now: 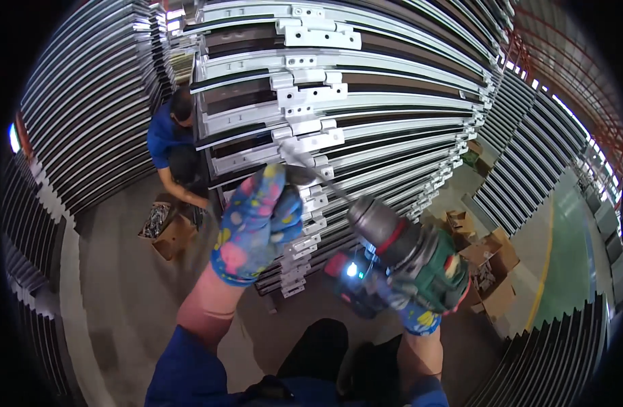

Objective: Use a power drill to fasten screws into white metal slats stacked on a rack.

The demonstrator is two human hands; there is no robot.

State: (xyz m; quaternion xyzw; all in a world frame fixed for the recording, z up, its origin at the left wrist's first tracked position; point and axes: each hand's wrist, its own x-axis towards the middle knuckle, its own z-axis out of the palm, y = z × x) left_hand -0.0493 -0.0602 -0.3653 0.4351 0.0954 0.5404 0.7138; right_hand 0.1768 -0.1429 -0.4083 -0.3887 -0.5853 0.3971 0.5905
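My right hand (420, 319), in a blue patterned glove, grips a green and grey cordless drill (430, 268) with its light on. A long thin bit (328, 183) runs up and left from the chuck to the fingertips of my left hand (254, 224). This hand wears the same kind of colourful glove, and its fingers are curled together. A small greyish piece at its fingertips is blurred. Both hands are in front of a tall stack of white metal frames (237, 112) with black edge strips. White hinges (311, 139) stick out from the frames in a column just beyond the bit.
At the left a co-worker (167, 139) in blue crouches beside an open cardboard box (176, 237) of metal parts. More open boxes (491, 268) stand on the floor at the right. Further frame stacks (87, 102) rise on both sides, and a green floor strip (566, 251) runs at the right.
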